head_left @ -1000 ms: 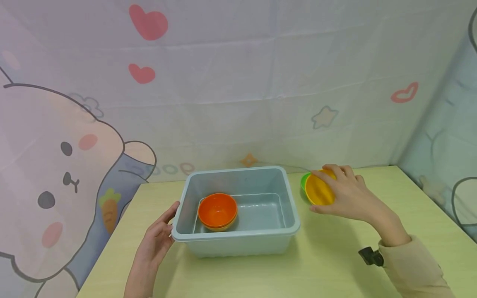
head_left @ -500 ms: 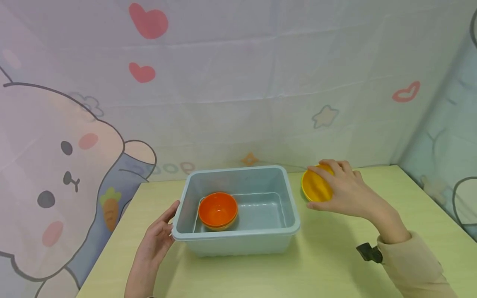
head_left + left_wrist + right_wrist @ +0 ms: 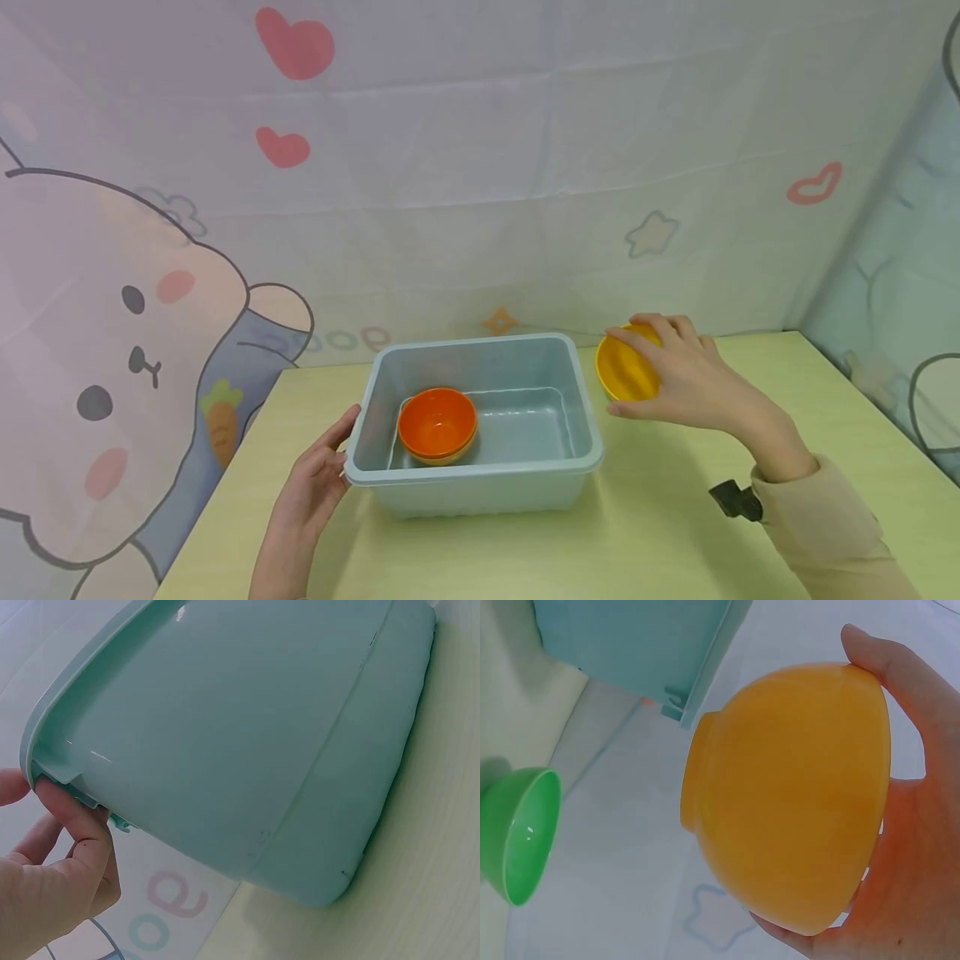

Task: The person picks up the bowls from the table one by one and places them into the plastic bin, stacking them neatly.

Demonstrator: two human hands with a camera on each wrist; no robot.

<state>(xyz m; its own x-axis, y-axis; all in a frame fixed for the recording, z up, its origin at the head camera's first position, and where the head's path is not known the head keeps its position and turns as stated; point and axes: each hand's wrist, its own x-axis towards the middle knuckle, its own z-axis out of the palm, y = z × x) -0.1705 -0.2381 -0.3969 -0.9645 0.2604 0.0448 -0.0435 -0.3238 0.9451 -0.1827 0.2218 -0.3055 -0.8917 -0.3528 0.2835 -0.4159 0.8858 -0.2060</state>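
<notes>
My right hand grips a yellow bowl by its rim, thumb on one side and fingers on the other. In the right wrist view this bowl is off the table, apart from a green bowl standing there; the head view all but hides the green one. Left of them stands a light blue-grey plastic bin. My left hand holds the bin's left rim, with fingers curled under the edge in the left wrist view. Inside the bin, at its left, an orange bowl is nested in a yellowish bowl.
The bin rests on a pale wooden table. Behind it hangs a printed cloth with hearts and a cartoon animal, close to the table's back edge. A small black device sits at my right cuff.
My right hand has moved left and slightly up with the yellow bowl, nearer the bin's right side. The green bowl has gone out of sight behind it. My left hand and the bin stay put.
</notes>
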